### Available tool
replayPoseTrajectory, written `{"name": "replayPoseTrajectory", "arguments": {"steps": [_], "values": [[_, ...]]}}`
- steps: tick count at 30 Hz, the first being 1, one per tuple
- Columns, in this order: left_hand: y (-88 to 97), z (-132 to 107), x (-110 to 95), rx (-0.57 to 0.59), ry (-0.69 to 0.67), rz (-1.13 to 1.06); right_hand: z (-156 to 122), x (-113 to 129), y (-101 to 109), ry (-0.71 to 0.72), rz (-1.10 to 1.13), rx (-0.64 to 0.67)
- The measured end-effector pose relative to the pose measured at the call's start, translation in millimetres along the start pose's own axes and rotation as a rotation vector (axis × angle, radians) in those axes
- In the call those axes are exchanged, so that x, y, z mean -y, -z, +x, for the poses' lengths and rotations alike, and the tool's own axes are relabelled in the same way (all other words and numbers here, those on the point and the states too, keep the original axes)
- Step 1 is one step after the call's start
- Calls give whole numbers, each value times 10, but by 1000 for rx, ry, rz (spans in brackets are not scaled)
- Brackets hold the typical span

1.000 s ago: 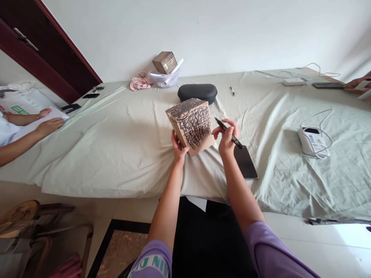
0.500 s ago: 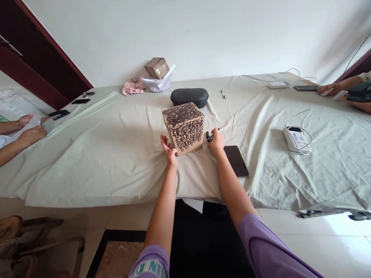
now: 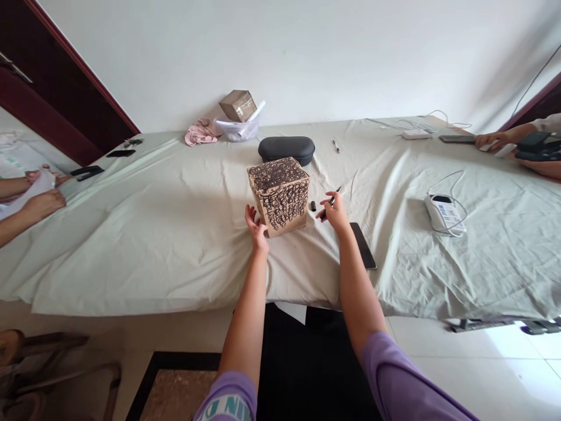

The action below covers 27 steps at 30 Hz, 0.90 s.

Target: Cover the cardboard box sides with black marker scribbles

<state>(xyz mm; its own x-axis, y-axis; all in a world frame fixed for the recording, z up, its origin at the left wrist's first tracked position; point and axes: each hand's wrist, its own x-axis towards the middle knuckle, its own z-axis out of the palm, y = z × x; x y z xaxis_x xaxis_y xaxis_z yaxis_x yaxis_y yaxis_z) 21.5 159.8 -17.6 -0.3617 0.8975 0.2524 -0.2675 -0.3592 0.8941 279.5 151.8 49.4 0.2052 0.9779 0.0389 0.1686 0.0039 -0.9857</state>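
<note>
A cardboard box [image 3: 279, 193] covered in black scribbles stands on the cloth-covered table [image 3: 175, 216]. My left hand [image 3: 255, 225] rests against its lower left corner with fingers spread. To the right of the box, my right hand [image 3: 335, 211] holds a black marker pen [image 3: 332, 202]. The marker's cap [image 3: 312, 206] lies on the cloth between the box and that hand.
A dark phone [image 3: 364, 245] lies right of my right arm, a black case [image 3: 286, 149] behind the box. Far back are a plastic tub [image 3: 237, 127] with a small box, a pink cloth [image 3: 200, 131] and a pen [image 3: 336, 145]. A white device [image 3: 443, 213] with cable lies right. Other people's hands [image 3: 41, 202] are at both table ends.
The box was held tilted above the table, then set down upright. My left hand let go and stays at its corner. My right hand shifted right with the marker; the cap now lies on the cloth.
</note>
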Motion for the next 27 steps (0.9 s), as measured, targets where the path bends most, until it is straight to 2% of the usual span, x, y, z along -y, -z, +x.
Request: {"name": "replayPoseTrajectory", "arguments": {"steps": [4,6,8,14,20,27], "values": [[-2,23,11,0,7,-10,-128,15,-82,11,-362,-173],[-1,35,22,5,13,-16,-220,36,-114,-23,-531,-249],[0,43,36,12,18,-20,-305,57,-136,-79,-607,-275],[-4,65,79,20,14,-25,-430,88,-181,-217,-785,-183],[-23,65,55,33,18,-43,-445,76,-279,-248,-876,-47],[-34,42,13,38,23,-80,-405,26,-289,-272,-932,-47]]}}
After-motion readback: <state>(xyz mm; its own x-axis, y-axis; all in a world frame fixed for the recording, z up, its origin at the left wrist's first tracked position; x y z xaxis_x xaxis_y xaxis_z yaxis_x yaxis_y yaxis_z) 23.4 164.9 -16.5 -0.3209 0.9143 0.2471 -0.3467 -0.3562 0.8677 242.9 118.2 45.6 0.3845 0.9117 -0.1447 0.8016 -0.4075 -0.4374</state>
